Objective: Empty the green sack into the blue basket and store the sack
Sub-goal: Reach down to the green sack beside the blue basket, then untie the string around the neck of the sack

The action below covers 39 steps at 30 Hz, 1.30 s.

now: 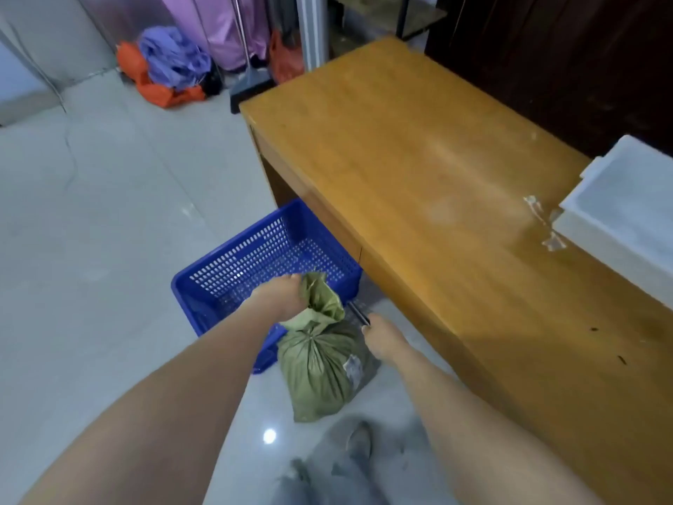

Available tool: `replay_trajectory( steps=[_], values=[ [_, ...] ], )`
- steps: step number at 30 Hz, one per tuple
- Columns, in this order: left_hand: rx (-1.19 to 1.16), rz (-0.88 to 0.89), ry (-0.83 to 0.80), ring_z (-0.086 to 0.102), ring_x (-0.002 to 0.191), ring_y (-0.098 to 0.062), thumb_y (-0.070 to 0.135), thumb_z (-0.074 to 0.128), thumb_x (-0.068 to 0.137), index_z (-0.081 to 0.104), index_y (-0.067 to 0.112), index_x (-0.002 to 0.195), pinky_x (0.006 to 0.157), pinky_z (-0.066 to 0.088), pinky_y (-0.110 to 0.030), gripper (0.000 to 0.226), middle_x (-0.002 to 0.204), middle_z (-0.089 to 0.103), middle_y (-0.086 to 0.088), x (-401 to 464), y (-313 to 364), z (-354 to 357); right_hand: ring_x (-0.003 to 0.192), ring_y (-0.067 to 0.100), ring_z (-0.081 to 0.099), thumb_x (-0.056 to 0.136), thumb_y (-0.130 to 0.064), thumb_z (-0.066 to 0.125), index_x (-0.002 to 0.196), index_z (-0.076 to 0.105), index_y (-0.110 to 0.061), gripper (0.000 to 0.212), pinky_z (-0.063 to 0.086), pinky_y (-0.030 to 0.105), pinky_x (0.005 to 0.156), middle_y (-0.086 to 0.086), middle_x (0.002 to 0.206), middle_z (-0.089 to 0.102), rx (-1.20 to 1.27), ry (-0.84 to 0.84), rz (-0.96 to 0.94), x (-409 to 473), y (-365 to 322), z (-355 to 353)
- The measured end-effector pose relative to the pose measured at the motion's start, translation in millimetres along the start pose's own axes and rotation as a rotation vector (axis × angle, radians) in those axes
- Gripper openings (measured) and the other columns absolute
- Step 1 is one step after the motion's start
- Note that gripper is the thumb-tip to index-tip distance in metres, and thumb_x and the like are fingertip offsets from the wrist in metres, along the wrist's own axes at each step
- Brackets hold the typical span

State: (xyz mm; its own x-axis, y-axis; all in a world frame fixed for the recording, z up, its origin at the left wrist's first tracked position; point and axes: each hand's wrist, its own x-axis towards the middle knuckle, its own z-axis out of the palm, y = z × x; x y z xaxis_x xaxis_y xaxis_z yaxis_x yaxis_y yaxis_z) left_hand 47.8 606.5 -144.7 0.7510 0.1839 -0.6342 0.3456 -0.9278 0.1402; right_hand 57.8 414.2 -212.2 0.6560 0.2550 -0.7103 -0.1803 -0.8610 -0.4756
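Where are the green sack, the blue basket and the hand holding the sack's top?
green sack [320, 373], head view, on its bulging tied body.
blue basket [233, 266], head view, on its perforated far wall.
left hand [282, 298], head view, on the back of the hand.

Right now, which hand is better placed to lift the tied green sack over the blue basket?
The left hand: it already grips the green sack by its bunched neck, beside the blue basket. The right hand holds a thin dark tool.
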Motion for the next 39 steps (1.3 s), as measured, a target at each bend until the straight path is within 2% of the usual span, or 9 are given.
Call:
replay_trajectory(
  steps=[7, 13, 21, 23, 27, 32, 34, 37, 39],
  values=[
    [-0.204, -0.020, 0.003, 0.051, 0.117, -0.034, 0.030, 0.047, 0.091, 0.043, 0.009, 0.132, 0.095, 0.046, -0.045, 0.046, 0.133, 0.050, -0.015, 100.4, 3.6, 81.3, 0.085, 0.021, 0.042, 0.099, -0.019, 0.038, 0.113, 0.054, -0.008, 0.024, 0.032, 0.027, 0.076, 0.010, 0.095, 0.048, 0.186, -0.018, 0.140, 68.8, 71.5, 74.2],
    [0.120, 0.354, 0.054, 0.034, 0.136, -0.026, 0.026, 0.033, 0.100, 0.046, 0.014, 0.137, 0.115, 0.021, -0.040, 0.041, 0.146, 0.042, -0.006, 191.2, 21.5, 140.1, 0.058, 0.023, 0.040, 0.097, -0.021, 0.040, 0.076, 0.052, -0.021, 0.024, 0.035, 0.035, 0.063, 0.010, 0.071, 0.048, 0.466, 0.012, 0.241, 128.0, 123.5, 139.1],
    [0.504, 0.353, -0.233, 0.054, 0.111, -0.033, 0.054, 0.015, 0.097, 0.054, 0.004, 0.121, 0.093, 0.039, -0.039, 0.068, 0.120, 0.058, -0.020, 245.8, -12.5, 185.8, 0.054, 0.012, 0.038, 0.097, -0.019, 0.042, 0.065, 0.051, -0.024, 0.033, 0.030, 0.025, 0.054, -0.003, 0.059, 0.043, 0.660, 0.096, 0.242, 185.1, 153.2, 198.8],
    [0.540, 0.291, -0.262, 0.055, 0.096, -0.030, 0.059, 0.019, 0.095, 0.055, 0.008, 0.101, 0.083, 0.040, -0.036, 0.063, 0.108, 0.059, -0.018, 254.2, -32.9, 200.0, 0.049, 0.010, 0.036, 0.098, -0.017, 0.042, 0.067, 0.052, -0.022, 0.032, 0.028, 0.022, 0.048, -0.001, 0.057, 0.039, 0.733, 0.096, 0.230, 198.1, 153.6, 210.2],
    [0.444, 0.223, -0.277, 0.056, 0.111, -0.034, 0.053, 0.046, 0.089, 0.051, 0.019, 0.122, 0.085, 0.043, -0.038, 0.047, 0.122, 0.059, -0.015, 261.7, -72.3, 225.2, 0.031, 0.000, 0.026, 0.099, -0.013, 0.041, 0.071, 0.046, -0.016, 0.029, 0.021, 0.013, 0.033, 0.001, 0.055, 0.029, 0.857, 0.058, 0.213, 212.0, 147.8, 225.9],
    [0.323, 0.204, -0.149, 0.058, 0.100, -0.032, 0.052, 0.053, 0.086, 0.056, 0.018, 0.114, 0.071, 0.046, -0.037, 0.044, 0.094, 0.055, -0.009, 254.2, -87.2, 245.7, 0.032, 0.001, 0.025, 0.095, -0.009, 0.044, 0.079, 0.046, -0.009, 0.017, 0.020, 0.014, 0.033, 0.003, 0.056, 0.027, 0.876, 0.083, 0.191, 219.6, 136.8, 230.6],
    [0.378, 0.225, -0.076, 0.047, 0.115, -0.033, 0.052, 0.054, 0.085, 0.057, 0.019, 0.117, 0.078, 0.045, -0.040, 0.047, 0.112, 0.050, -0.012, 252.5, -86.8, 245.3, 0.035, 0.002, 0.026, 0.095, -0.010, 0.044, 0.084, 0.047, -0.010, 0.012, 0.022, 0.017, 0.037, 0.003, 0.055, 0.028, 0.857, 0.086, 0.176, 221.5, 130.5, 228.5],
    [0.446, 0.310, -0.033, 0.037, 0.126, -0.029, 0.053, 0.057, 0.083, 0.056, 0.014, 0.121, 0.099, 0.036, -0.048, 0.055, 0.131, 0.045, -0.009, 256.1, -86.8, 248.5, 0.043, 0.010, 0.029, 0.092, -0.029, 0.046, 0.073, 0.047, -0.011, 0.026, 0.025, 0.027, 0.048, 0.001, 0.053, 0.032, 0.762, 0.112, 0.105, 225.8, 122.8, 224.9],
    [0.306, 0.273, -0.078, 0.050, 0.116, -0.031, 0.050, 0.060, 0.082, 0.052, 0.010, 0.116, 0.092, 0.041, -0.042, 0.054, 0.121, 0.057, -0.012, 258.7, -89.3, 256.3, 0.047, 0.012, 0.030, 0.088, -0.048, 0.045, 0.060, 0.040, -0.020, 0.040, 0.025, 0.030, 0.051, -0.001, 0.052, 0.032, 0.672, 0.112, 0.056, 227.0, 116.7, 219.8]
  ],
)
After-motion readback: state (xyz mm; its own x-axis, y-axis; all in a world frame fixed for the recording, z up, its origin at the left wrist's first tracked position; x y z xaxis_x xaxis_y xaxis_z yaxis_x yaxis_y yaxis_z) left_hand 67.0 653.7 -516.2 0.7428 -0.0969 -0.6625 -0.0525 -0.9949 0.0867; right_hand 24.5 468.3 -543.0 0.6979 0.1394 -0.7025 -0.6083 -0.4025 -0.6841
